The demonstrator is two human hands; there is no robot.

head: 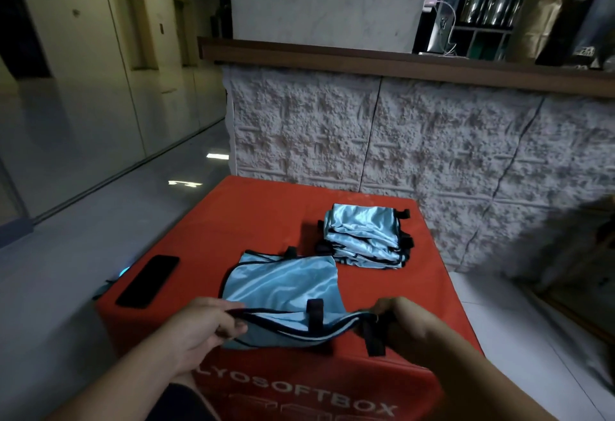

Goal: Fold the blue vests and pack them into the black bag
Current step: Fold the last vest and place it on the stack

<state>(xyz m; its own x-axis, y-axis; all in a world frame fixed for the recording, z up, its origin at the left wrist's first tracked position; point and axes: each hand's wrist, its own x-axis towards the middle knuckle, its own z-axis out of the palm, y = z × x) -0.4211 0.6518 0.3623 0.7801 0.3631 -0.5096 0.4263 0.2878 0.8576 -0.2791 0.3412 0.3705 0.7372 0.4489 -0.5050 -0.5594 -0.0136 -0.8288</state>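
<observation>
Both hands pinch the blue vest's [283, 282] near black-trimmed edge, left hand [203, 324] at one end, right hand [396, 320] at the other. It lies flat on the red box [382, 304], stretching away from the grip toward the folded stack [364, 239].

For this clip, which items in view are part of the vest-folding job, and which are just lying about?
Part of the job:
- shiny light-blue vest with black trim, near edge pinched by the left hand and right hand
- stack of folded light-blue vests
- red padded box serving as work surface

Lying about:
- black smartphone on the box
- brown paper bag on the wooden counter ledge

No black bag visible.
</observation>
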